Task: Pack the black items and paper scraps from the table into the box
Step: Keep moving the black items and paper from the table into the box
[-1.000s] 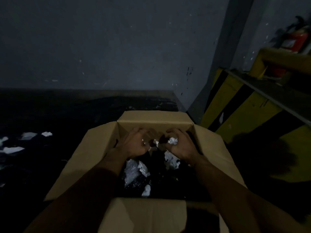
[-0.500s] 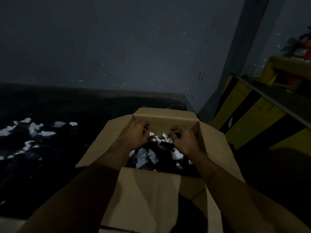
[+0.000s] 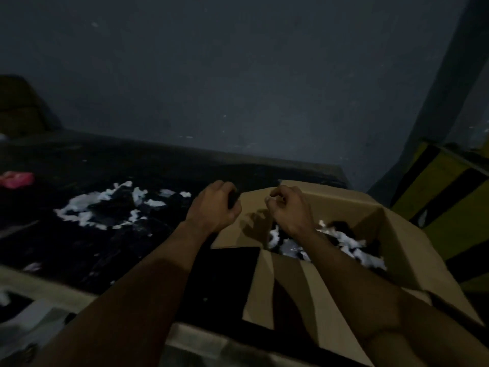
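Scraps (image 3: 76,206) of white paper lie strewn over the dark bench (image 3: 79,260), well left of the box (image 3: 341,205). Black items (image 3: 116,206) sit among them, hard to tell from the dark surface. The box stands at the right end of the bench with its flaps spread open. Inside it lie more scraps mixed with black pieces, piled toward the near and right side.

The left hand (image 3: 213,205) hangs over the edge of the box's left flap, between the box and the strewn scraps. Its fingers (image 3: 225,188) are curled under, and the dim light does not show whether they hold anything. The right hand (image 3: 289,207) hangs above the left part of the box opening, apart from the left hand. Its fingers are curled with the thumb against them. A pale speck shows at their tips, but I cannot tell whether it is a scrap.

A red thing (image 3: 16,178) lies at the far left. A yellow-and-black striped block (image 3: 447,207) stands right of the box, below a grey wall (image 3: 238,75).
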A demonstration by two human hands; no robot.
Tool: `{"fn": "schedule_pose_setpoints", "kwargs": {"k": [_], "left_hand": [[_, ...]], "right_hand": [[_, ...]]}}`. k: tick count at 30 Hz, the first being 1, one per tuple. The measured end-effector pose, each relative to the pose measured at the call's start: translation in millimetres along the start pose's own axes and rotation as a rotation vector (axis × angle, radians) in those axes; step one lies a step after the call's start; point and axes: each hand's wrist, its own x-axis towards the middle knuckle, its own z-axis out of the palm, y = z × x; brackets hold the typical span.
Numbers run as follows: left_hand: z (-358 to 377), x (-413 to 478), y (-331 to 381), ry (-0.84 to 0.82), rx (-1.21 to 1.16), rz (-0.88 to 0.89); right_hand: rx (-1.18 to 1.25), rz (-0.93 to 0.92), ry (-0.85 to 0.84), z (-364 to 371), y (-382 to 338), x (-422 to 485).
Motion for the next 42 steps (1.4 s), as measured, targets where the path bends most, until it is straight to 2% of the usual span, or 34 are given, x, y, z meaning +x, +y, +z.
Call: {"fn": "schedule_pose_setpoints", "kwargs": {"k": [3, 9, 16, 21, 29, 37, 42], "left_hand": [[-35.3, -35.6, -51.9, 0.057, 0.043, -0.039], [-88.9, -119.9, -157.4, 0.153, 0.094, -0.177], [-109.3, -195.6, -249.4, 0.185, 0.14, -0.355], [-98.7, -212.7, -295.2, 0.126, 0.159, -0.462], [-61.2, -180.3, -370.2, 0.037, 0.169, -0.568], [-8.0, -125.8, -441.5, -0.063, 0.11, -0.563], [23.5, -103.1, -467.9, -0.121, 0.1, -0.48]], "right_hand": [[0.018, -0.083, -0.016, 48.6, -52.3, -9.3], [0.07, -0.128, -0.088, 152.6, -150.4, -40.2], [0.102, -0.181, -0.19, 250.2, -213.1, -70.4], [0.077, -0.18, -0.282, 304.9, -213.5, -72.6], [-0.046, -0.1, -0.303, 397.4, -185.7, -26.3], [-0.205, 0.033, -0.317, 473.1, -152.1, 21.8], [-0.276, 0.107, -0.335, 506.7, -147.1, 25.7]]}}
